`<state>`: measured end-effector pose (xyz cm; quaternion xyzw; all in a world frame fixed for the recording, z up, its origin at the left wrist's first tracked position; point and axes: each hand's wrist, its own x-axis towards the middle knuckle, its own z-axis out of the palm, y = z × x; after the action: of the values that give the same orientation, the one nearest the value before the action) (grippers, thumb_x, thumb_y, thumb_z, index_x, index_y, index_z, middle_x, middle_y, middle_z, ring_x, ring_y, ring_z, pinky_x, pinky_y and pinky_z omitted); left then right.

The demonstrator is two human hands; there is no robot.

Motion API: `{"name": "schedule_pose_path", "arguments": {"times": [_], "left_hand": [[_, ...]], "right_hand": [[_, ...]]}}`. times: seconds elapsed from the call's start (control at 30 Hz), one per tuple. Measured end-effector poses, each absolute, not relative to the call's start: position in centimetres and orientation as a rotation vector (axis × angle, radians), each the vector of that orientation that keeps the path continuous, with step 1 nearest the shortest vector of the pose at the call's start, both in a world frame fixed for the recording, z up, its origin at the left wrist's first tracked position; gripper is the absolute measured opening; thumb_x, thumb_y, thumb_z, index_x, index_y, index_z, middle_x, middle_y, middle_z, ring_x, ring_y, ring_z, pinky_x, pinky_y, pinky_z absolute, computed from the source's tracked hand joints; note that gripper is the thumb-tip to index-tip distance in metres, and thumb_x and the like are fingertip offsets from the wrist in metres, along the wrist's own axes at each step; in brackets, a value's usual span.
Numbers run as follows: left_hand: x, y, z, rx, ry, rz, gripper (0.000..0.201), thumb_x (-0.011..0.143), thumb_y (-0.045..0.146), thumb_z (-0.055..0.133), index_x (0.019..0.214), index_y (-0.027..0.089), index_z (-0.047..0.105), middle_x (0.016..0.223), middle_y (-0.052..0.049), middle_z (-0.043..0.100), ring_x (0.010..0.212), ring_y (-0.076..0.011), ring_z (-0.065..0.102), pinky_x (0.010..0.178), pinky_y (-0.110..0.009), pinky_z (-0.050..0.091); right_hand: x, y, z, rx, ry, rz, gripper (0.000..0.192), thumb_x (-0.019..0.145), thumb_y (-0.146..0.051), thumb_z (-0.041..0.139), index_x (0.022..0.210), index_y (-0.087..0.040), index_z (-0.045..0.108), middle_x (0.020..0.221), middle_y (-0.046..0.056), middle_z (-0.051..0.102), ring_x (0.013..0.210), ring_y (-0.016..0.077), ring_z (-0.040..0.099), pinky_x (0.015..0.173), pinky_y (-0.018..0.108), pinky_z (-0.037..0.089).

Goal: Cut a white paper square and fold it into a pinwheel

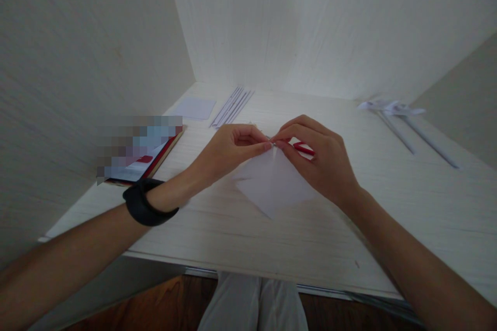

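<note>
Hands — left hand [229, 152], right hand [318, 158] — fingers pinching one white paper sheet [272, 186], one red pen [303, 148].

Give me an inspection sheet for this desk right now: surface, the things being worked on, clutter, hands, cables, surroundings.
Surface: pale wood-grain desk, lit at the back.
Job's things: white paper sheet, tilted corner-down, pinched at its top corner; red-handled tool, partly hidden.
Clutter: paper square; thin paper strips; two paper-topped sticks at right; red-edged booklet, partly blurred.
Hands: left hand has a fingertip grip on the sheet's corner, black wristband; right hand holds the tool at the same corner.
Cables: nothing seen.
Surroundings: pale panel walls on three sides.
</note>
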<state>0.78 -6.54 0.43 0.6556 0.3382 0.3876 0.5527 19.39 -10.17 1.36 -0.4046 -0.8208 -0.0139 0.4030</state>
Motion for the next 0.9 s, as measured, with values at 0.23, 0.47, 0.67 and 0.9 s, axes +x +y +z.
{"name": "schedule_pose_path", "arguments": {"times": [0.23,0.47,0.67,0.9], "left_hand": [[0.94,-7.1,0.86,1.726,0.83,0.925,0.013,0.078,0.026,0.072,0.073,0.014,0.069,0.071,-0.001,0.07,0.067,-0.0117,0.064,0.063,-0.023,0.049],[0.97,-7.31,1.05,1.895,0.872,0.916,0.012,0.082,0.025,0.068,0.078,0.014,0.071,0.077,-0.003,0.072,0.072,-0.0122,0.066,0.069,-0.023,0.051],[0.86,-7.43,1.17,1.892,0.862,0.92,0.012,0.081,0.025,0.069,0.076,0.014,0.071,0.075,-0.002,0.072,0.071,-0.0115,0.065,0.068,-0.022,0.051],[0.95,-7.57,1.23,1.879,0.893,0.92,0.014,0.08,0.027,0.07,0.074,0.014,0.07,0.072,-0.002,0.072,0.068,-0.0119,0.065,0.065,-0.022,0.049]], "right_hand": [[19.56,-9.47,1.17,-1.082,-1.94,0.339,0.008,0.082,-0.016,0.067,0.075,-0.019,0.064,0.08,0.002,0.063,0.077,0.0169,0.06,0.071,0.032,0.047],[19.61,-9.28,1.11,-1.118,-1.924,0.429,0.008,0.079,-0.014,0.068,0.073,-0.018,0.064,0.079,0.001,0.062,0.076,0.0154,0.059,0.071,0.031,0.048],[19.5,-9.46,1.18,-1.119,-1.901,0.398,0.009,0.079,-0.016,0.069,0.073,-0.019,0.064,0.078,0.001,0.064,0.075,0.0155,0.06,0.072,0.032,0.048],[19.55,-9.44,1.03,-1.089,-1.917,0.385,0.009,0.08,-0.016,0.068,0.072,-0.019,0.065,0.08,0.002,0.065,0.076,0.0157,0.06,0.071,0.031,0.047]]}}
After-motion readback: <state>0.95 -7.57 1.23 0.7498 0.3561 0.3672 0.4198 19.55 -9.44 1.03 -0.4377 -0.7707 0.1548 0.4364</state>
